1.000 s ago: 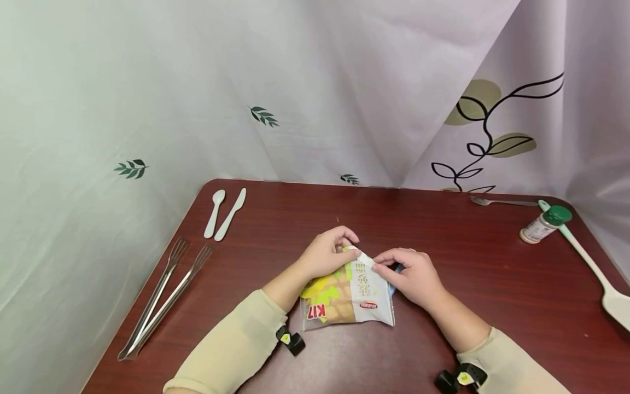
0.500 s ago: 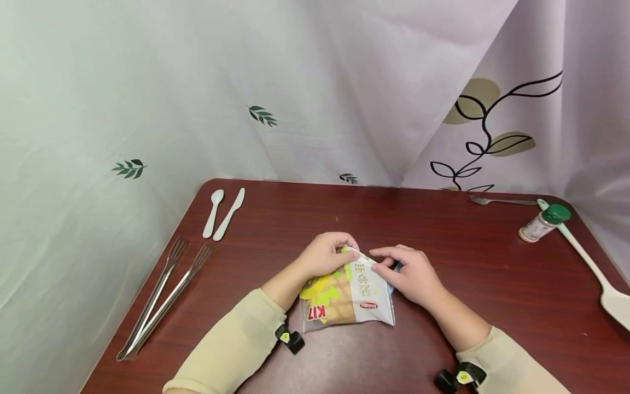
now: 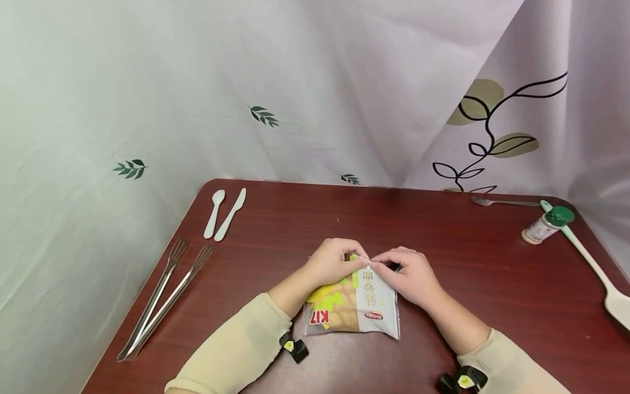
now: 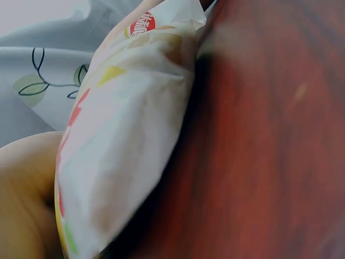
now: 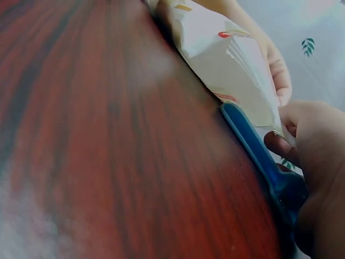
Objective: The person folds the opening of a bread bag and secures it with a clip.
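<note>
A snack packet [image 3: 351,309] with a clear window, yellow-green print and red "K17" lettering lies on the dark red table [image 3: 443,246], in front of me. My left hand [image 3: 334,261] pinches the packet's top edge from the left. My right hand [image 3: 410,273] pinches the same edge from the right, fingertips almost meeting the left hand's. The left wrist view shows the packet [image 4: 124,135] close up beside my palm. In the right wrist view a blue clip-like object [image 5: 259,156] lies under the packet [image 5: 226,65], next to my right hand [image 5: 315,162].
Two metal forks [image 3: 162,298] lie at the table's left edge, with a white plastic spoon [image 3: 214,212] and knife [image 3: 230,213] behind them. At the far right are a green-capped spice jar [image 3: 546,225], a white spatula [image 3: 590,262] and a metal fork [image 3: 504,202]. Curtains hang behind.
Both hands have drawn closer together on the packet's top edge. The packet has shifted slightly toward me and lies straighter.
</note>
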Demonstrator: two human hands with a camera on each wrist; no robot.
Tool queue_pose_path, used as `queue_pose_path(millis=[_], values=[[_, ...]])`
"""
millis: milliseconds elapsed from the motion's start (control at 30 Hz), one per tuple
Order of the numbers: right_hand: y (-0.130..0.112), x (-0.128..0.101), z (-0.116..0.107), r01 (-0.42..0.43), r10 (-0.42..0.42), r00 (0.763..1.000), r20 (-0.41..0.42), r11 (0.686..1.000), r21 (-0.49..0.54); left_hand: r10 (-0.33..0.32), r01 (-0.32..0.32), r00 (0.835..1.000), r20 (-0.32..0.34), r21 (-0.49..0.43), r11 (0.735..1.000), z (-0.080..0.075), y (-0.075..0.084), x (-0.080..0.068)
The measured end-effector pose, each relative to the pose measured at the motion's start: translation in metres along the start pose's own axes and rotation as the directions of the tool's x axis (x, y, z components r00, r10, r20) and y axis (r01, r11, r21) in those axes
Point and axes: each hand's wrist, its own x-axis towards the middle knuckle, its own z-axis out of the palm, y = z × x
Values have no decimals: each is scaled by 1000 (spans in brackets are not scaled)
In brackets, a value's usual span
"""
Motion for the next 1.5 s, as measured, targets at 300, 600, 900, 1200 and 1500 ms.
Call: queue_pose_path(millis=[300, 600, 900, 1200, 1500], values=[[2, -2, 0, 43, -43, 999, -12, 999, 0, -19, 20, 1000, 16, -28, 999, 4, 2, 0], [0, 3, -4, 35, -35, 999, -1, 999, -29, -1, 0, 999, -36, -42, 999, 0, 1, 4], [-1, 3, -4, 3, -2, 1000, 13, 999, -37, 21, -21, 998, -67, -2, 1000, -7, -6, 6], [-4, 1, -5, -32, 34, 998, 43, 998, -52, 1, -1, 997, -79, -5, 1000, -9, -13, 6], [-4, 1, -6, -30, 34, 997, 67, 998, -60, -3, 3, 996, -85, 5, 1000, -13, -16, 3]])
